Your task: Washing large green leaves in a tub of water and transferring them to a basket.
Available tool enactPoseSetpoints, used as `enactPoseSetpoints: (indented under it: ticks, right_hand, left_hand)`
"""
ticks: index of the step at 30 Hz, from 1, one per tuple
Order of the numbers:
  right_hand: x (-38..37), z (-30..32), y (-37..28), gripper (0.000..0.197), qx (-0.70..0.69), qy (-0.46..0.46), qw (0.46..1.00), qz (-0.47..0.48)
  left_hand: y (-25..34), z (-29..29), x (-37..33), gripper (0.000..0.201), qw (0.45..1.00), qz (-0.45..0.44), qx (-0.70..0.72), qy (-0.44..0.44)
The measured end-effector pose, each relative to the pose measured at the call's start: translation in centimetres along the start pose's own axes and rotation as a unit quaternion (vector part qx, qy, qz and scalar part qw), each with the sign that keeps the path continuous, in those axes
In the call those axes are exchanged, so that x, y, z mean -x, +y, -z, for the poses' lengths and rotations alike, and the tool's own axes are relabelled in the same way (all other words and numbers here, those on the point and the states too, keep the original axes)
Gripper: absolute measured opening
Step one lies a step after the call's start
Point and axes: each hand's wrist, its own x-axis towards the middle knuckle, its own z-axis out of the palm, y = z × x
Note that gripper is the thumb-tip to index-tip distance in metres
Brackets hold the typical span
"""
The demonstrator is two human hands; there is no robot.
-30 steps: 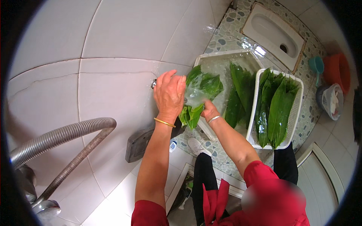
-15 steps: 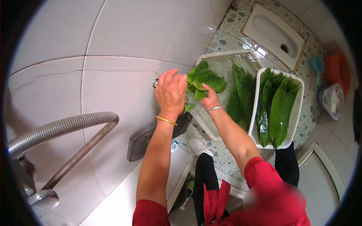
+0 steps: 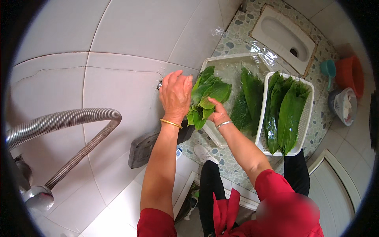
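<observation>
A bunch of wet, broad green leaves (image 3: 211, 89) hangs over the near left corner of a white basin (image 3: 209, 63) of water. My right hand (image 3: 218, 113) grips its lower right side, thumb on top of the leaves. My left hand (image 3: 175, 93) is curled at the wall, left of the bunch, over a tap whose chrome wall fitting (image 3: 159, 85) shows beside the fingers. The rest of the tap is hidden under this hand. More long leaves (image 3: 250, 94) lie in the basin's right part. A white slotted basket (image 3: 306, 134) beside it holds several long leaves (image 3: 290, 116).
A squat toilet (image 3: 284, 37) lies in the pebble-patterned floor behind. An orange bucket (image 3: 351, 77), a teal dipper (image 3: 328, 69) and a bagged basket (image 3: 344, 104) stand at right. A ribbed metal hose (image 3: 75, 118) juts in at left. A dark slab (image 3: 142, 148) leans beneath my left arm.
My right hand has drawn the leaf bunch slightly nearer and turned it, so its tips now hang lower beside the left hand. The left hand stays at the tap.
</observation>
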Motion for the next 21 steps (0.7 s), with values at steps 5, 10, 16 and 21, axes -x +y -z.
enactPoseSetpoints:
  ticks: [5, 10, 16, 21]
  right_hand:
    - [1.9, 0.2, 0.1, 0.025, 0.008, -0.052, 0.995, -0.082]
    - [4.8, 0.1, 2.0, 0.029, 0.026, -0.014, 0.999, -0.015]
    - [9.5, 2.3, 1.8, 0.038, 0.014, 0.015, 0.999, -0.036]
    - [16.5, 4.3, 0.6, 0.04, 0.039, 0.019, 0.998, -0.046]
  left_hand:
    - [0.4, 0.6, 0.3, 0.03, 1.0, 0.003, 0.014, 0.002]
    - [0.5, 1.7, 0.8, 0.031, 1.0, 0.005, 0.011, 0.014]
    - [1.6, 3.6, 1.8, 0.032, 0.998, 0.012, 0.041, -0.036]
    - [4.8, 6.7, 4.5, 0.034, 0.993, -0.005, 0.018, -0.119]
